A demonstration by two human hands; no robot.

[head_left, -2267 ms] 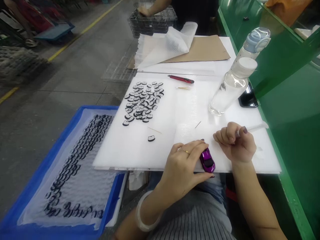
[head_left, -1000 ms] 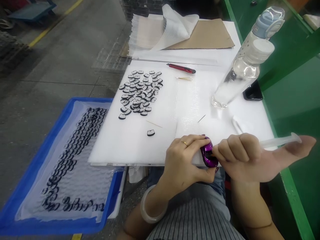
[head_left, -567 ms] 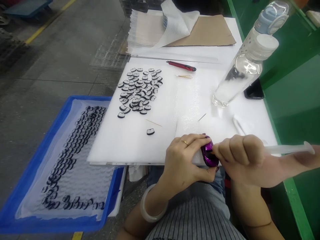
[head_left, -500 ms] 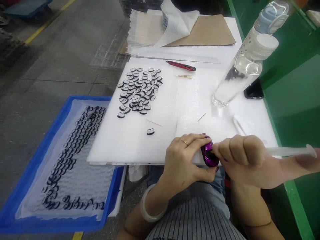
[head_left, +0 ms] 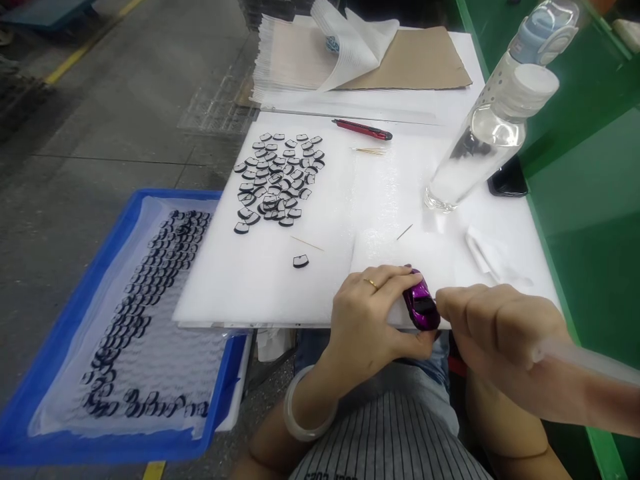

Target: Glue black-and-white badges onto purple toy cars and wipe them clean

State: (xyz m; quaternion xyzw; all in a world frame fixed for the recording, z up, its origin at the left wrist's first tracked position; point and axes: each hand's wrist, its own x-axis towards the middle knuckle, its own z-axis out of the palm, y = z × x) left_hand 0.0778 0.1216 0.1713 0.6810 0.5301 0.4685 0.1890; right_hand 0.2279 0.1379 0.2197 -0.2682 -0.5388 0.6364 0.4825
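At the table's front edge, my left hand [head_left: 373,313] is closed around a glossy purple, hollow, oval-shaped part [head_left: 421,303] whose dark opening faces my right hand. My right hand [head_left: 505,327] is a fist just to the right of that part. Out of its back end runs the translucent white plunger of a syringe [head_left: 593,362]; the syringe's front is hidden by the fingers. One small black-edged pale piece [head_left: 301,261] lies alone to the left, beyond my left hand. Behind it many similar pieces [head_left: 275,177] are spread in a cluster.
A blue tray [head_left: 117,250] with rows of dark pieces stands low at left. Toothpicks [head_left: 370,151] and a red pen-like tool [head_left: 363,129] lie on the white table [head_left: 220,293]. Clear bottles [head_left: 475,153], a dark phone-like object [head_left: 509,179] and a white tissue [head_left: 487,257] are at right. Cardboard [head_left: 420,60] lies behind.
My right hand has drawn back a little to the right and down, away from the purple part, and the syringe has tilted. The purple part has turned slightly in my left hand.
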